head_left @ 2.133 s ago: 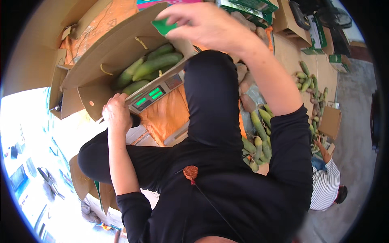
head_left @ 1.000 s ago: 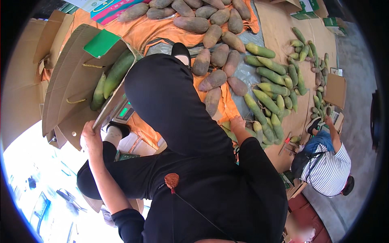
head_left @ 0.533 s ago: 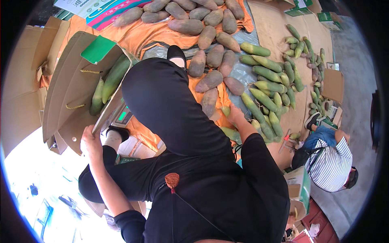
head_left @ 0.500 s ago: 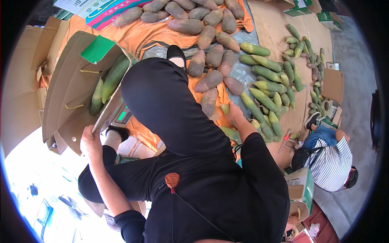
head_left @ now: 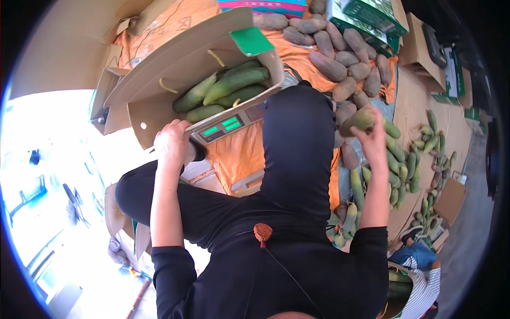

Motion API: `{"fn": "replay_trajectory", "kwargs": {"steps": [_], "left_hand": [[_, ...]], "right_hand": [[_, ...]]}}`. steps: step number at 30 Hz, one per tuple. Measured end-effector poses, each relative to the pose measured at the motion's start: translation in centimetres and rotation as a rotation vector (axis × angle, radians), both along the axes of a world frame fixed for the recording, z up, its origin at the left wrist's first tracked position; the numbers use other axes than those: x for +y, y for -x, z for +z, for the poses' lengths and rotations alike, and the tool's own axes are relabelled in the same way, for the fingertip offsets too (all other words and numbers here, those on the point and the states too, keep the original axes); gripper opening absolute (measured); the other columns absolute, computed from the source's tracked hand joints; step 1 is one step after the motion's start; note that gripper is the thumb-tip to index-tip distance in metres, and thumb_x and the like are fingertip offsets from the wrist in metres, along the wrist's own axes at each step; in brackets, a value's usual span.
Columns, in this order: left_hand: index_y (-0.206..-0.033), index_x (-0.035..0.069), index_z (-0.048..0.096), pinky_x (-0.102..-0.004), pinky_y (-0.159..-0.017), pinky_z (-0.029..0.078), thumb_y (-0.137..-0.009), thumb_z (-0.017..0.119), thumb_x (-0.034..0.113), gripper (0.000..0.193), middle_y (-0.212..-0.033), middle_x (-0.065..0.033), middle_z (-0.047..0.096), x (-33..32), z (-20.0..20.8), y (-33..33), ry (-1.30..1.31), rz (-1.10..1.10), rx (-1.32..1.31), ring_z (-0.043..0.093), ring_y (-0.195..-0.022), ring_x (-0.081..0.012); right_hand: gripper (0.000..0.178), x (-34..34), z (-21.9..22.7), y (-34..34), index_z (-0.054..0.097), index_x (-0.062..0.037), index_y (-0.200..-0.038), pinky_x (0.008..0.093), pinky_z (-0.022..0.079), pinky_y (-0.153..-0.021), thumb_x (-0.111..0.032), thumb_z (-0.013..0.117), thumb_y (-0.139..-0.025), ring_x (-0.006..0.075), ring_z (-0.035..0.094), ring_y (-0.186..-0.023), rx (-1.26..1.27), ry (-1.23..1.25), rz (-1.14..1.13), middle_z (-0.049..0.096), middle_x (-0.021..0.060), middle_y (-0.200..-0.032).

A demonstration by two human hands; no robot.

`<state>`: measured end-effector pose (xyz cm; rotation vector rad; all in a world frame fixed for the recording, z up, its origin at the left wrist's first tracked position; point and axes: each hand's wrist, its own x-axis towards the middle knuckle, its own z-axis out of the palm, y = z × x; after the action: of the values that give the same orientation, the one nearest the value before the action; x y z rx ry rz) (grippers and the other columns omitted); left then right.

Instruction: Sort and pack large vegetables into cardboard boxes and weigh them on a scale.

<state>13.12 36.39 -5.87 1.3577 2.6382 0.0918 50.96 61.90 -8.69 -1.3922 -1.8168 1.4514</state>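
Observation:
My right hand (head_left: 373, 139) is raised on the right, its fingers closed round a thick green radish (head_left: 362, 120) above the pile. My left hand (head_left: 172, 142) is closed at the near left corner of an open cardboard box (head_left: 142, 112). Several long green radishes (head_left: 234, 85) lie inside that box, between its walls and yellow cord handles. Under the box's near side shows a digital scale (head_left: 223, 126) with lit green displays.
Brownish-purple radishes (head_left: 326, 65) are heaped on orange cloth at the far right of my knee. Green radishes (head_left: 394, 154) lie beyond my right hand. Printed boxes (head_left: 366, 26) stand at the back. A person in a striped shirt (head_left: 425, 287) is at lower right.
My right hand has risen from the pile with the green radish. The view has turned left, so more of the box's contents and the scale displays show. My left hand remains at the box.

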Motion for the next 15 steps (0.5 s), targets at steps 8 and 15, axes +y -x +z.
{"fn": "replay_trajectory", "kwargs": {"steps": [8, 15], "left_hand": [[-0.08, 0.013, 0.066, -0.0406, -0.069, 0.049, -0.076, 0.06, 0.01, 0.007, -0.079, -0.0038, 0.061, -0.8, -0.2, 0.5, -0.037, -0.037, 0.06, 0.063, -0.081, -0.0237], [-0.084, 0.01, 0.065, -0.042, -0.074, 0.049, -0.075, 0.06, 0.001, 0.013, -0.083, -0.0068, 0.06, 0.0, -0.1, 0.2, -0.004, -0.079, 0.012, 0.062, -0.087, -0.0277]], "right_hand": [[0.056, 1.1, 15.7, 14.4, 0.049, -0.0049, -0.123, 0.0318, 0.048, -0.089, 0.004, 0.071, -0.073, 0.0171, 0.057, -0.104, 0.473, -0.543, 0.385, 0.056, 0.0052, -0.117], [0.035, -4.2, 13.5, 27.0, 0.058, -0.0033, -0.112, 0.0284, 0.049, -0.084, -0.006, 0.07, -0.079, 0.0159, 0.06, -0.094, 0.571, -0.121, 0.663, 0.063, 0.0076, -0.101]]}}
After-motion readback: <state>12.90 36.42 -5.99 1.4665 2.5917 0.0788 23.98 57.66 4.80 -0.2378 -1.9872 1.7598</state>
